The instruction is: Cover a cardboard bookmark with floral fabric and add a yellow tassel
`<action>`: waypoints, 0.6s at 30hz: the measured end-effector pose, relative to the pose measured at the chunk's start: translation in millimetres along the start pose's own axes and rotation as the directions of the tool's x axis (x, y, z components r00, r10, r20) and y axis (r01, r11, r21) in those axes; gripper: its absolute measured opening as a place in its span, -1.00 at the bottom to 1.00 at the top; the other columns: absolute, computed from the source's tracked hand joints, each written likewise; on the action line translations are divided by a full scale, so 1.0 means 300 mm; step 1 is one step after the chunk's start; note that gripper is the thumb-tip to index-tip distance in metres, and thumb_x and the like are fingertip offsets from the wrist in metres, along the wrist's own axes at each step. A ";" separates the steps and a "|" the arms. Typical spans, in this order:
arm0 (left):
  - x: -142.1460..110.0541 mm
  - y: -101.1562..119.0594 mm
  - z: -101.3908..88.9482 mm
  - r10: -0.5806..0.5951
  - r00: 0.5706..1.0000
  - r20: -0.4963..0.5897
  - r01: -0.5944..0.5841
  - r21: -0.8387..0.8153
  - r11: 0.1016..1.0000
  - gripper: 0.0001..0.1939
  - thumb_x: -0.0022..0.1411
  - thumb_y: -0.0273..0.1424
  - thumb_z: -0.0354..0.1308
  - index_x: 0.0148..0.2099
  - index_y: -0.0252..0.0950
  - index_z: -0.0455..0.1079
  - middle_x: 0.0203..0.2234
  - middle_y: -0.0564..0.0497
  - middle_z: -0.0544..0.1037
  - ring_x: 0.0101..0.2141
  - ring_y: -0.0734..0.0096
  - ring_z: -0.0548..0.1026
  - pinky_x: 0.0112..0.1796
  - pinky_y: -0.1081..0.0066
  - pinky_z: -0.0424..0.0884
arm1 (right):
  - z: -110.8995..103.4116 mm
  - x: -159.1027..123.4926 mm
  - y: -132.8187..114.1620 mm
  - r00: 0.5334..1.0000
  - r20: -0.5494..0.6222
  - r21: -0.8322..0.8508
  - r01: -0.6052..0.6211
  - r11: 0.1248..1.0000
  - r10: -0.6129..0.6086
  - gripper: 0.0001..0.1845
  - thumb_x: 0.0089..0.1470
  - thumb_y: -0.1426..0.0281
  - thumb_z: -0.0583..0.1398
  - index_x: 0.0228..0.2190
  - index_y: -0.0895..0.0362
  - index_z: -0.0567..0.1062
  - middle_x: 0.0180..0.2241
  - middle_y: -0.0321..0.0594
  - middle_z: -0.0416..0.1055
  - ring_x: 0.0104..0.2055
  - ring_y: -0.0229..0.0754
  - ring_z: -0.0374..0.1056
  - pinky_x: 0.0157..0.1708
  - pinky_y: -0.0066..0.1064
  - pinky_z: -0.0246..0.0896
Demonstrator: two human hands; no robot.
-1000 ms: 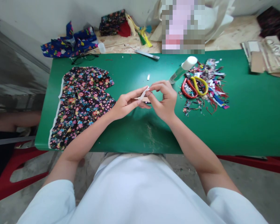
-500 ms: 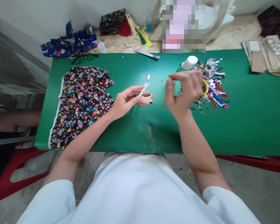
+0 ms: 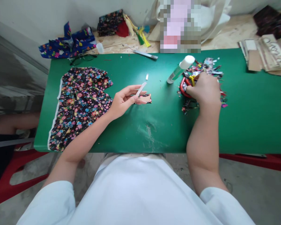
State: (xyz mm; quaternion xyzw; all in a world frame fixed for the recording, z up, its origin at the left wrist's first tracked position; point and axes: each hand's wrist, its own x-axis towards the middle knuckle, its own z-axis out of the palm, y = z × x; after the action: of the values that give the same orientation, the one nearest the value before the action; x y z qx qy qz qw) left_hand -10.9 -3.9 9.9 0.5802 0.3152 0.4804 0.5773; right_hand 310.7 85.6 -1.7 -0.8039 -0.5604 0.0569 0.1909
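Note:
Between the fingers of my left hand [image 3: 125,103] is a thin white strip [image 3: 141,88], tilted upward. The same hand holds a small tan card piece edged with black floral fabric [image 3: 146,98], just above the table. My right hand [image 3: 207,89] bends down over a heap of fabric scraps [image 3: 209,64], its fingers curled and partly hidden. Its thumb is at the red tool handles [image 3: 183,89], and a yellow curved piece [image 3: 192,80] shows beside its fingers. Left of this hand a glue stick [image 3: 175,75] with a white cap stands upright.
Black floral fabric [image 3: 81,103] with a white edge covers the left of the green table [image 3: 243,118]. Behind lie glasses [image 3: 83,57], a box cutter [image 3: 145,55], blue patterned cloth [image 3: 70,43] and tassels [image 3: 140,34]. Cardboard pieces [image 3: 259,57] sit at far right. A small white scrap [image 3: 147,77] lies mid-table.
My right hand has moved right and down onto the scrap heap, uncovering the glue stick and the red handles. My left hand keeps its hold with little movement.

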 end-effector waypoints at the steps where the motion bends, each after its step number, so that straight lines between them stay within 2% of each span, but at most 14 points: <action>1: 0.000 0.000 0.000 -0.001 1.000 -0.003 0.001 0.001 1.000 -0.50 0.28 -0.09 0.28 0.16 -0.25 0.42 0.01 -0.15 0.65 -0.13 0.22 0.70 -0.15 0.33 0.68 | 0.002 -0.004 -0.009 1.000 0.008 -0.010 -0.020 1.000 0.020 -0.37 -0.46 0.60 0.41 -0.56 0.00 0.07 -0.33 0.10 0.51 -0.22 0.01 0.42 -0.26 -0.11 0.12; 4: 0.000 -0.001 0.000 0.007 1.000 -0.011 -0.007 0.004 1.000 -0.50 0.29 -0.09 0.28 0.15 -0.25 0.42 0.02 -0.15 0.65 -0.12 0.21 0.70 -0.16 0.33 0.69 | 0.005 -0.002 -0.044 0.995 0.015 -0.042 -0.099 0.994 0.100 -0.33 -0.43 0.66 0.39 -0.55 -0.01 0.03 -0.25 0.25 0.53 -0.11 0.16 0.47 -0.18 -0.06 0.18; 6: 0.001 -0.002 -0.001 0.018 1.000 -0.014 -0.018 0.008 1.000 -0.51 0.29 -0.10 0.28 0.15 -0.25 0.42 0.03 -0.15 0.65 -0.13 0.22 0.71 -0.16 0.33 0.69 | 0.011 0.013 -0.057 0.987 -0.036 -0.044 -0.156 0.987 0.154 -0.38 -0.39 0.68 0.38 -0.55 0.00 0.07 -0.19 0.35 0.53 -0.03 0.25 0.47 -0.10 -0.02 0.18; 8: 0.002 -0.001 -0.003 0.024 1.000 -0.018 -0.024 0.015 1.000 -0.51 0.29 -0.10 0.28 0.15 -0.25 0.42 0.01 -0.14 0.65 -0.14 0.24 0.71 -0.16 0.34 0.69 | 0.022 0.038 -0.049 0.971 -0.127 -0.025 -0.207 0.978 0.202 -0.47 -0.37 0.67 0.41 -0.52 0.05 0.21 -0.12 0.41 0.51 0.04 0.28 0.45 -0.03 0.02 0.16; 10: 0.003 -0.001 -0.006 0.027 0.999 -0.028 -0.026 0.026 0.999 -0.51 0.29 -0.09 0.28 0.14 -0.24 0.42 0.00 -0.13 0.66 -0.16 0.26 0.71 -0.15 0.34 0.69 | 0.033 0.066 -0.017 0.947 -0.232 0.015 -0.227 0.974 0.224 -0.51 -0.34 0.57 0.48 -0.41 0.14 0.34 -0.07 0.43 0.49 0.07 0.26 0.42 -0.01 0.04 0.13; 13: 0.005 -0.002 -0.012 0.033 0.998 -0.045 -0.032 0.039 0.999 -0.50 0.28 -0.08 0.28 0.15 -0.22 0.43 0.01 -0.13 0.65 -0.15 0.24 0.71 -0.13 0.31 0.69 | 0.036 0.098 0.043 0.897 -0.374 0.112 -0.207 0.972 0.234 -0.51 -0.25 0.34 0.54 -0.34 0.19 0.43 -0.11 0.31 0.51 -0.02 0.16 0.44 -0.08 0.00 0.12; 15: 0.006 -0.002 -0.017 0.034 0.998 -0.055 -0.032 0.046 0.998 -0.49 0.27 -0.06 0.28 0.17 -0.21 0.43 0.03 -0.13 0.64 -0.12 0.20 0.70 -0.10 0.27 0.68 | 0.021 0.096 0.063 0.875 -0.449 0.169 -0.116 0.979 0.181 -0.58 -0.08 0.23 0.47 -0.31 0.19 0.45 -0.20 0.16 0.52 -0.13 0.06 0.45 -0.17 -0.06 0.12; 17: 0.008 -0.002 -0.022 0.033 0.997 -0.071 -0.029 0.050 0.998 -0.47 0.28 -0.05 0.27 0.18 -0.20 0.42 0.03 -0.13 0.64 -0.07 0.17 0.69 -0.08 0.25 0.68 | -0.007 0.070 0.049 0.871 -0.491 0.209 0.087 0.974 0.028 -0.65 0.14 0.16 0.34 -0.28 0.20 0.45 -0.25 0.05 0.51 -0.22 -0.03 0.46 -0.24 -0.13 0.14; 18: 0.009 -0.002 -0.024 0.032 0.996 -0.080 -0.028 0.052 0.998 -0.47 0.28 -0.05 0.26 0.19 -0.20 0.42 0.03 -0.13 0.63 -0.06 0.16 0.68 -0.08 0.24 0.67 | -0.024 0.047 0.029 0.859 -0.504 0.219 0.228 0.949 -0.090 -0.68 0.25 0.16 0.25 -0.26 0.19 0.46 -0.19 0.05 0.50 -0.21 -0.06 0.46 -0.25 -0.16 0.16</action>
State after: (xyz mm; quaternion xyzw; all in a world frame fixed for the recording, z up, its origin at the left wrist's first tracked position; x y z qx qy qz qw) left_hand -16.6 1.4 8.8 0.5795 0.3414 0.5039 0.5419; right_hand 325.8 94.3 3.4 -0.7087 -0.5459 -0.0876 0.4383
